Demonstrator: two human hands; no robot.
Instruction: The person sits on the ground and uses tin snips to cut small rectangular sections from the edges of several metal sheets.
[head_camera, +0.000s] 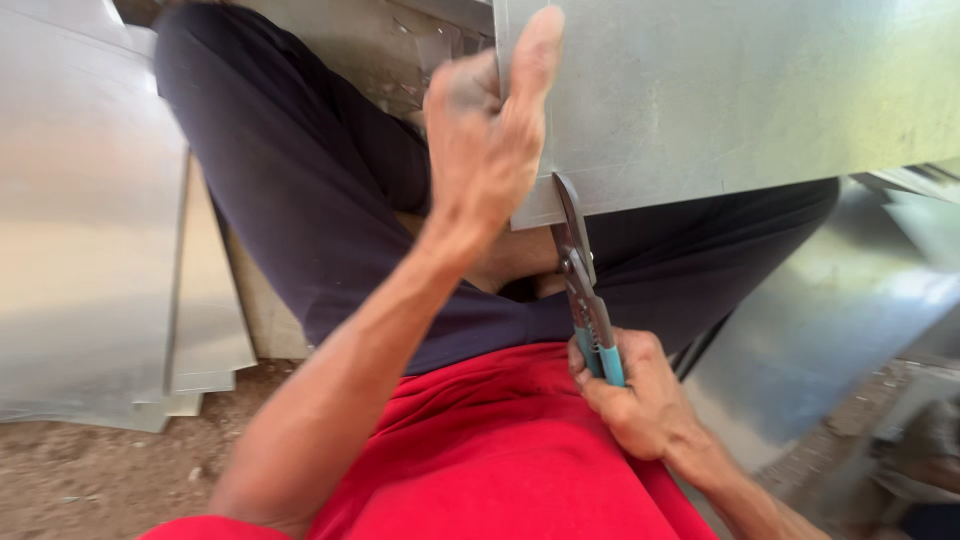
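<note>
Right hand (640, 395) grips snips (585, 290), apparently biting sheet metal (740, 90).

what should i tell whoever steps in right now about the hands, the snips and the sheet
Left hand grips the near left edge of the metal sheet, thumb up along it, steadying it over the lap.
Right hand squeezes the teal handles of the tin snips; blades bite into the sheet's lower edge by the corner.
Done: cut just started at the edge.
Left: nearly the whole sheet is uncut.
More sheets are stacked on the ground to the left.
</note>
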